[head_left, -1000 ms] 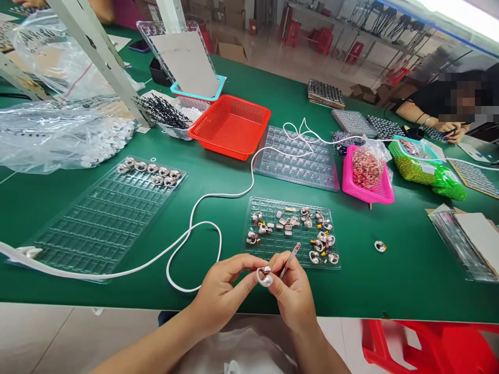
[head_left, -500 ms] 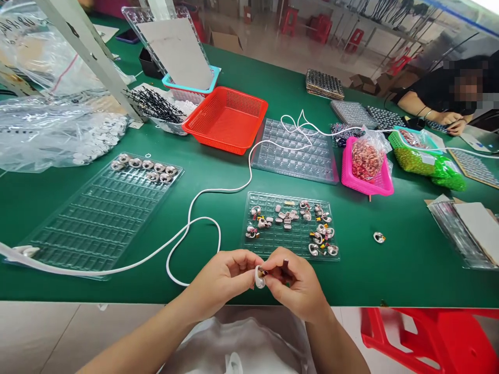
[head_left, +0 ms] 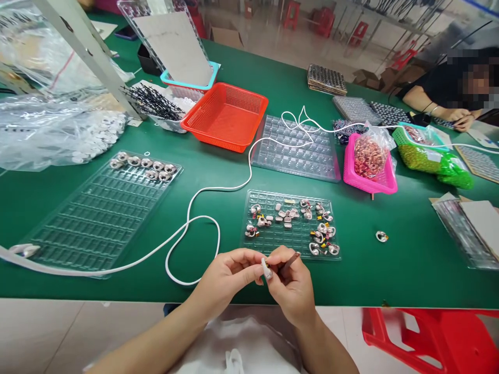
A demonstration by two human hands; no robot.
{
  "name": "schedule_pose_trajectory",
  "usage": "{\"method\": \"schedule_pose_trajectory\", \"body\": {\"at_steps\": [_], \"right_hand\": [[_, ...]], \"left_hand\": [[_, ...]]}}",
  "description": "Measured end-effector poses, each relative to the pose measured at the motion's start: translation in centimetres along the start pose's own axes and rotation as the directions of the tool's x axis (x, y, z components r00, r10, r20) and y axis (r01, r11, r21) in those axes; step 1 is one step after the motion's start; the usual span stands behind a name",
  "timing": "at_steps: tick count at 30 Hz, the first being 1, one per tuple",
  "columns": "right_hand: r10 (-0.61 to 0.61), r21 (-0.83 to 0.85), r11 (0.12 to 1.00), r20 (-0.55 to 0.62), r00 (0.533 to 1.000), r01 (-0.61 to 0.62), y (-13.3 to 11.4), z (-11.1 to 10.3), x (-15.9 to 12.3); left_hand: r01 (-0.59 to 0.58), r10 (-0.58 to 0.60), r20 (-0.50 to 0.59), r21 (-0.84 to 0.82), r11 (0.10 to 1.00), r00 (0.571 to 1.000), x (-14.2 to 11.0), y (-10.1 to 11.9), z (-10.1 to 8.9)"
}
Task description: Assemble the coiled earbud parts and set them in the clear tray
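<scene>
Between both hands is a small white, C-shaped earbud shell (head_left: 266, 268), tilted, with a dark and yellowish part on its inner side. My left hand (head_left: 234, 274) pinches it from the left with thumb and forefinger. The fingers of my right hand (head_left: 290, 285) close on its other side, and a slim tool that looks like tweezers (head_left: 291, 261) is tucked in that same hand. Just beyond the hands lies a clear tray (head_left: 280, 244) with similar shells, yellow tabs and small pale caps (head_left: 287, 214). A single loose shell (head_left: 382, 236) rests on the table to the right.
A second clear tray (head_left: 97, 218) at left carries several finished-looking shells (head_left: 158, 166). A white cable (head_left: 206, 189) loops across the green table. Farther back stand a red basket (head_left: 230, 117) and a pink basket (head_left: 370, 179). A co-worker's hands (head_left: 462, 118) are at far right.
The earbud shell has been turned between my fingers, first edge-on, now tilted. The tweezers have swung within my right hand. The camera view has shifted slightly.
</scene>
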State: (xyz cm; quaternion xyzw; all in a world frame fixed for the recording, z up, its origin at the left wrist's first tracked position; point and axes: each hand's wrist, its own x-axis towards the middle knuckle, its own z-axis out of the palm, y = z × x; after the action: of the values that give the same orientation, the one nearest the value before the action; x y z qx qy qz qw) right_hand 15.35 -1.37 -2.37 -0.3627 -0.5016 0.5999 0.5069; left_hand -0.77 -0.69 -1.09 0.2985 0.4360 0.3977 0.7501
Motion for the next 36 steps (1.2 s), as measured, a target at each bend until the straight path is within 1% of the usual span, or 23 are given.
{"method": "schedule_pose_trajectory", "body": {"at_steps": [2, 5, 6, 8, 11, 12, 14, 17, 19, 24, 29, 36], "right_hand": [[0.020, 0.005, 1.000, 0.016, 1.000, -0.020, 0.0, -0.2, -0.1], [0.026, -0.066, 0.997, 0.007, 1.000, -0.025, -0.5, -1.0, 0.0], [0.005, -0.089, 0.996, -0.006, 1.000, -0.005, -0.8, -1.4, 0.1], [-0.074, -0.128, 0.989, -0.044, 0.996, 0.068, -1.3, -2.3, 0.4], [-0.197, -0.203, 0.963, -0.087, 0.977, 0.176, -1.9, -3.5, 0.7], [-0.219, -0.218, 0.956, -0.097, 0.971, 0.193, -2.0, -3.8, 0.7], [-0.225, -0.192, 0.960, -0.101, 0.969, 0.203, -2.2, -4.1, 0.6], [-0.219, -0.107, 0.972, -0.108, 0.970, 0.207, -2.2, -4.1, 0.1], [-0.219, -0.090, 0.974, -0.107, 0.970, 0.210, -2.2, -3.9, -0.3], [-0.232, -0.033, 0.972, -0.041, 0.972, 0.231, -1.8, -3.3, -0.9], [-0.232, -0.064, 0.971, 0.007, 0.973, 0.232, -1.7, -3.1, -1.0], [-0.212, -0.073, 0.975, 0.000, 0.977, 0.211, -1.5, -2.7, -0.7]], "left_hand": [[-0.011, 0.011, -0.003, -0.009, 1.000, 1.000, 0.1, -0.2, 0.0], [-0.018, 0.018, -0.009, -0.016, 1.000, 1.000, 0.1, -0.1, 0.1], [-0.021, 0.021, -0.014, -0.019, 1.000, 1.000, 0.0, 0.0, 0.1], [-0.026, 0.026, -0.024, -0.030, 0.999, 0.999, 0.0, 0.3, 0.1], [-0.029, 0.027, -0.027, -0.077, 0.997, 0.999, -0.1, 0.5, 0.1], [-0.030, 0.027, -0.031, -0.090, 0.996, 0.999, -0.1, 0.5, 0.1], [-0.033, 0.028, -0.052, -0.099, 0.995, 0.998, -0.1, 0.4, 0.0], [-0.047, 0.040, -0.090, -0.073, 0.996, 0.995, -0.1, 0.0, -0.1], [-0.059, 0.054, -0.114, -0.041, 0.997, 0.992, -0.2, -0.1, -0.2], [-0.087, 0.086, -0.171, 0.004, 0.996, 0.981, -0.5, 0.0, 0.1], [-0.092, 0.093, -0.198, 0.011, 0.996, 0.976, -0.4, -0.1, 0.0], [-0.081, 0.086, -0.216, 0.033, 0.996, 0.973, -0.5, -0.2, -0.3]]}}
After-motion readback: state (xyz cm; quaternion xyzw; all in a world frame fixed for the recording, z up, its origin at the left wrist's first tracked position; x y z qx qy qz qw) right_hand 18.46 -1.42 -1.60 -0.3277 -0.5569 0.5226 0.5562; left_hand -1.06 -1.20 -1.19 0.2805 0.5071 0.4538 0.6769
